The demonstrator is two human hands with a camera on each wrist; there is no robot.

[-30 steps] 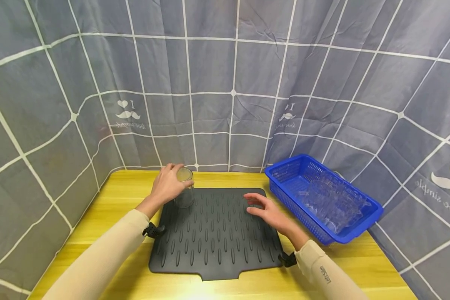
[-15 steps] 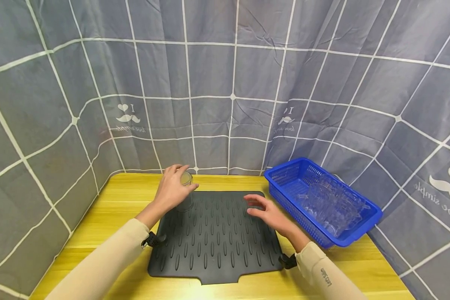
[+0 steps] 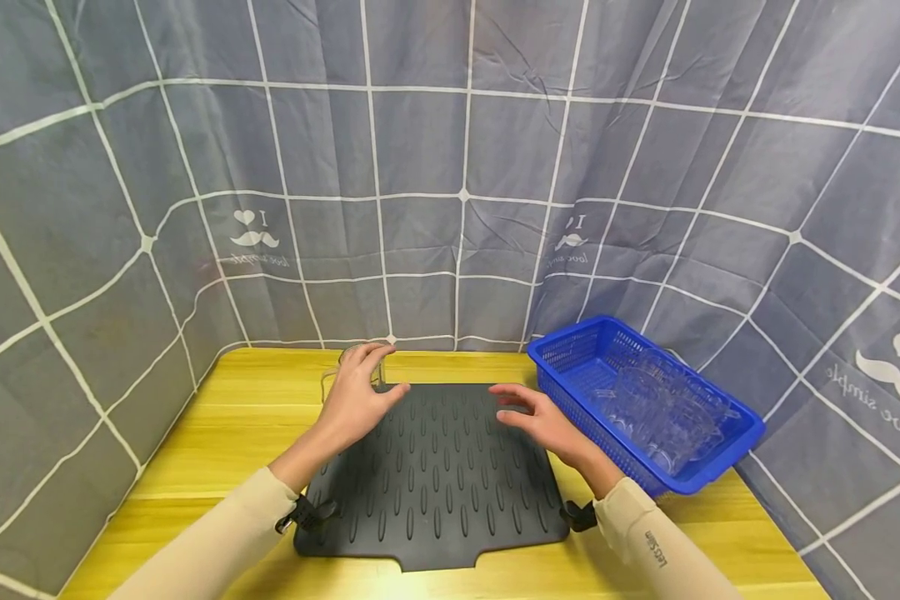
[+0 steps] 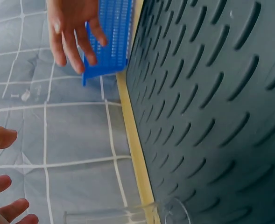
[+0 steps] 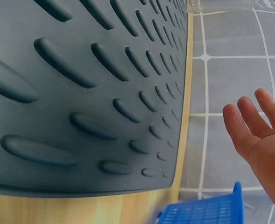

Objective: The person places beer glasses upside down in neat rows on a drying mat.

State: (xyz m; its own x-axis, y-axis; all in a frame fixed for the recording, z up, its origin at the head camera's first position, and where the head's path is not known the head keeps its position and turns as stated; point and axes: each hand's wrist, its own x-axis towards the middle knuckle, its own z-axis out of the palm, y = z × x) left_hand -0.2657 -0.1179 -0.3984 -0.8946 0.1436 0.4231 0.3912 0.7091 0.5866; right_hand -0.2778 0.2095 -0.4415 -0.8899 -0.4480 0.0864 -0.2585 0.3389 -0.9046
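While our left hand (image 3: pixel 356 402) hovers with relaxed fingers just in front of the clear glass (image 3: pixel 354 364), gripping nothing, the glass stands upright at the far left corner of the ribbed dark mat (image 3: pixel 431 475), where the ridges would let it drain, we judge; our right hand (image 3: pixel 537 421) floats released over the mat's right side, near the blue basket (image 3: pixel 720 454) of clear glassware on the yellow tabletop (image 3: pixel 217 433), handy for reaching
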